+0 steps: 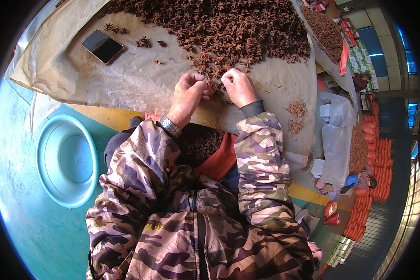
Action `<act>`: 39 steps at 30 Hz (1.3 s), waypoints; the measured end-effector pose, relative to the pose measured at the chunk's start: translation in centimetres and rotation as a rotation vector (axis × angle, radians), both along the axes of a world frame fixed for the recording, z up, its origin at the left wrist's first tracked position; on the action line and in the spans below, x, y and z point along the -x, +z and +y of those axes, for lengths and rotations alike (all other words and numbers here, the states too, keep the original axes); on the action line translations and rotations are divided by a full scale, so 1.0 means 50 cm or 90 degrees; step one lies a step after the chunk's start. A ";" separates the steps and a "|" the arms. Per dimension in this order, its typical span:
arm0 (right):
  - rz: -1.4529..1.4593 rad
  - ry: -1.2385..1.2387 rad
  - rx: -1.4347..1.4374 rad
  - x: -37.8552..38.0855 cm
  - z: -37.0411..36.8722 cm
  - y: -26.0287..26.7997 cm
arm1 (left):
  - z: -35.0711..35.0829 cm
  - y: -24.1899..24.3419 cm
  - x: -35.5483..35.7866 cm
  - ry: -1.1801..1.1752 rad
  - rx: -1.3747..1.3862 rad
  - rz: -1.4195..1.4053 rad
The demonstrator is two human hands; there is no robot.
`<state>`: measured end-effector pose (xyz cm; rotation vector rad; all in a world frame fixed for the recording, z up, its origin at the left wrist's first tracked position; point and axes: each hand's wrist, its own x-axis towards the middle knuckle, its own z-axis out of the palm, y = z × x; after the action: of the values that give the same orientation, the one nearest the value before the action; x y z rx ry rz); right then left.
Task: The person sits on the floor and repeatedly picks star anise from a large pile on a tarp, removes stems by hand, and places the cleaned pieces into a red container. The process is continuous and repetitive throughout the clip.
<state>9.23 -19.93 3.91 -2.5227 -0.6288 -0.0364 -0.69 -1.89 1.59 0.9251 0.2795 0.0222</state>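
A wide heap of dried star anise (231,28) covers the far part of a pale plastic sheet (126,80). At the heap's near edge, my left hand (190,92) is curled, with thumb and forefinger drawn together. My right hand (238,87) is bent just to its right, fingertips pinched over loose pods. Whatever either hand may hold is too small or hidden to make out. Below the hands, on my lap, an open red bag (217,157) contains dark star anise (199,143). Thin stems lie in small piles (296,107) to the right of my right hand.
A phone (102,46) lies on the sheet at left, near stray pods (143,42). On the green floor stands a light-blue plastic basin (67,161). Rightward are another brown heap (322,33), stacked orange-red sacks (381,168) and people, one (361,81) among boxes.
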 end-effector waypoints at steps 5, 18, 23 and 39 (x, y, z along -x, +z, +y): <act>0.046 -0.017 -0.077 0.023 -0.015 -0.007 | -0.002 -0.003 -0.002 -0.040 -0.022 -0.009; 0.035 0.008 -0.236 0.040 -0.018 -0.010 | -0.012 -0.010 -0.005 -0.072 -0.057 -0.021; 0.238 -0.011 -0.472 0.097 -0.002 -0.003 | -0.023 -0.010 0.001 -0.136 -0.008 -0.054; 0.219 0.045 -0.403 0.117 -0.026 0.023 | -0.025 0.001 0.009 -0.155 0.001 -0.075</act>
<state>3.39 -21.25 5.07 -1.8366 -0.4703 0.1906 -1.13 -3.16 1.65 0.9476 0.0560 -0.1474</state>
